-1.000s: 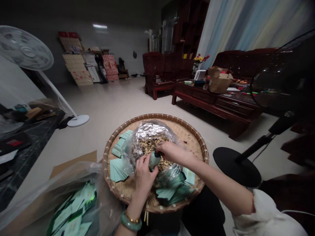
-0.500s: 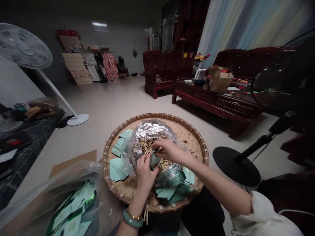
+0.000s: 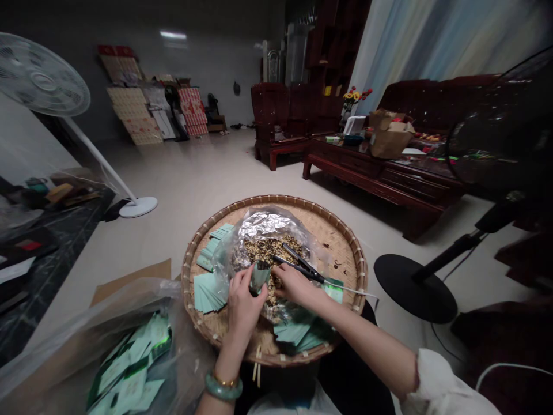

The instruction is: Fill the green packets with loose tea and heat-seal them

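Observation:
My left hand [image 3: 245, 300] pinches a small green packet [image 3: 260, 278] upright, with dark bits showing at its top. Close to its right, my right hand [image 3: 296, 286] has its fingers curled down at the loose mix of dark and pale dried pieces [image 3: 257, 249]; what the fingertips hold is hidden. Just above that hand lies a black two-armed tool like a hair straightener [image 3: 302, 264], its arms apart and a white cord trailing right. The mix sits in an opened clear plastic bag [image 3: 270, 218] on a round woven bamboo tray [image 3: 341, 239].
Flat green packets [image 3: 208, 293] fan out on the tray's left, with more packets [image 3: 298, 333] at its front. A plastic bag of packets [image 3: 133, 363] stands front left. A white fan [image 3: 138, 206] and a black fan [image 3: 415, 288] flank the tray. Behind is a wooden table [image 3: 380, 184].
My right hand has come away from the packet, down and right to the mix, and the black tool now shows. My left hand has shifted slightly left with the packet.

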`<control>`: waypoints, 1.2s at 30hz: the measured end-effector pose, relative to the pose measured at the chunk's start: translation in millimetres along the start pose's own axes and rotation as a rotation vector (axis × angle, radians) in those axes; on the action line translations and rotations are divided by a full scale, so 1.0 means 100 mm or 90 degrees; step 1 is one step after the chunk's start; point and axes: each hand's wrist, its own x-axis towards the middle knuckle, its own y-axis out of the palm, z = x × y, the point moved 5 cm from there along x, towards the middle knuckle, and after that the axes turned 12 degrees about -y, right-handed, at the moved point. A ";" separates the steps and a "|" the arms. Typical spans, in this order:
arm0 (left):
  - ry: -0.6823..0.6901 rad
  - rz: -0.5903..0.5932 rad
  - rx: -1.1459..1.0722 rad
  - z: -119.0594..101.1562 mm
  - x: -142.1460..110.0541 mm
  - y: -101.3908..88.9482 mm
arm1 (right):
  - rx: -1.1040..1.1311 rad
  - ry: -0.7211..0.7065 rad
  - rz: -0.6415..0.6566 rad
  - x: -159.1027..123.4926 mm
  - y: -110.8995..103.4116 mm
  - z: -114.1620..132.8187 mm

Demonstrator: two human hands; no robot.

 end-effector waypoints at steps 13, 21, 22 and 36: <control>0.013 0.011 0.027 -0.01 -0.03 0.03 | 0.185 0.054 -0.200 0.03 -0.51 -0.11; 0.024 0.025 -0.006 -0.12 -0.04 0.06 | 0.232 -0.007 -0.196 0.13 -0.81 0.28; 0.023 0.026 -0.005 -0.12 -0.04 0.06 | 0.225 -0.003 -0.193 0.14 -0.80 0.29; 0.016 0.038 0.016 -0.11 -0.02 0.08 | 0.223 -0.049 -0.232 0.17 -0.76 0.32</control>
